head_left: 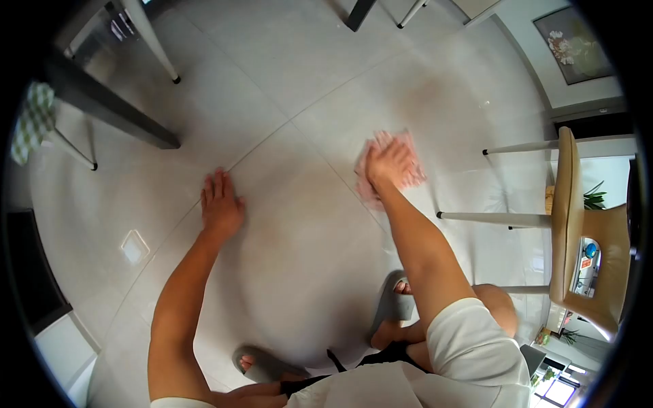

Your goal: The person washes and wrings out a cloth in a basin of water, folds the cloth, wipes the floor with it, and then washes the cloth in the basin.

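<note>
My left hand [222, 204] rests palm down on the grey tiled floor [292, 211], fingers stretched out and nothing held. It lies beside a tile joint. Farther right, my right hand [391, 163] presses a crumpled pink cloth [411, 178] against the floor. The fingers bend slightly over the cloth, which spreads out around them on all sides. What lies under the palm is hidden.
At right stands a tan chair [566, 217] with pale legs. A dark table leg [129, 119] reaches the floor at upper left, near a green checked cloth [32, 122]. My feet, in grey slippers [272, 366], are below. A framed flower picture [575, 46] hangs upper right.
</note>
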Demonstrator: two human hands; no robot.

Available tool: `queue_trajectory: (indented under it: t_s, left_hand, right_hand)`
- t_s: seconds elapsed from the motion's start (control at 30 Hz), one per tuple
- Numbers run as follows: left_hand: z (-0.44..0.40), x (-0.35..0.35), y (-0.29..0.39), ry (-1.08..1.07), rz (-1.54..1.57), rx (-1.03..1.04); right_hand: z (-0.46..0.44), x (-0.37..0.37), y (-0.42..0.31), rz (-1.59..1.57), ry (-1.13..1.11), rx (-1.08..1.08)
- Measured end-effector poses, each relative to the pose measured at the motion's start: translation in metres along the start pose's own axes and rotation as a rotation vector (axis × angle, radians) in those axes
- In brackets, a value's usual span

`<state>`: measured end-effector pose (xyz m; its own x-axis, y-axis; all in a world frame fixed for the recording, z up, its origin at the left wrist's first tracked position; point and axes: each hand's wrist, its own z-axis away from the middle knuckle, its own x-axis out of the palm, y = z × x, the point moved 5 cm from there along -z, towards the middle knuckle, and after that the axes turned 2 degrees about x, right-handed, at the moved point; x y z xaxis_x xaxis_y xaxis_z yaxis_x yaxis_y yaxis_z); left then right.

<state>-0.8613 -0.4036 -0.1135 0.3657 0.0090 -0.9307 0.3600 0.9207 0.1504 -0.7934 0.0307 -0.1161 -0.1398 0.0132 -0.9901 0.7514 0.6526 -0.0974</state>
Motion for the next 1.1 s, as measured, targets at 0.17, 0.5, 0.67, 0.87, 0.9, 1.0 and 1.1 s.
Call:
queue_trajectory:
  t_s: [0.17, 0.5, 0.67, 0.87, 0.9, 1.0, 1.1]
  left_hand:
    - [-0.013, 0.009, -0.006, -0.085, -0.049, -0.053]
    - [-0.124, -0.062, 0.109, -0.047, 0.191, -0.193]
    - [-0.140, -0.054, 0.107, -0.132, 0.158, -0.243]
    - [-0.141, -0.052, 0.104, -0.099, 0.163, -0.228]
    - [-0.139, -0.051, 0.099, -0.096, 0.158, -0.237]
    - [-0.143, -0.041, 0.077, -0.070, 0.162, -0.130]
    - [-0.145, -0.029, 0.072, -0.094, 0.139, -0.076]
  right_hand:
    - [0.028, 0.014, -0.181, -0.189, 0.009, -0.540]
    - [-0.119, 0.030, -0.016, -0.003, -0.100, -0.298]
    - [-0.209, 0.005, -0.028, -0.003, -0.196, -0.037]
    - [-0.148, 0.025, -0.227, -0.185, -0.093, -0.762]
    - [-0.131, 0.022, -0.237, -0.204, -0.107, -0.837]
    - [-0.087, 0.021, -0.218, -0.266, -0.222, -1.058]
    - [-0.085, -0.006, -0.155, -0.289, -0.375, -1.004]
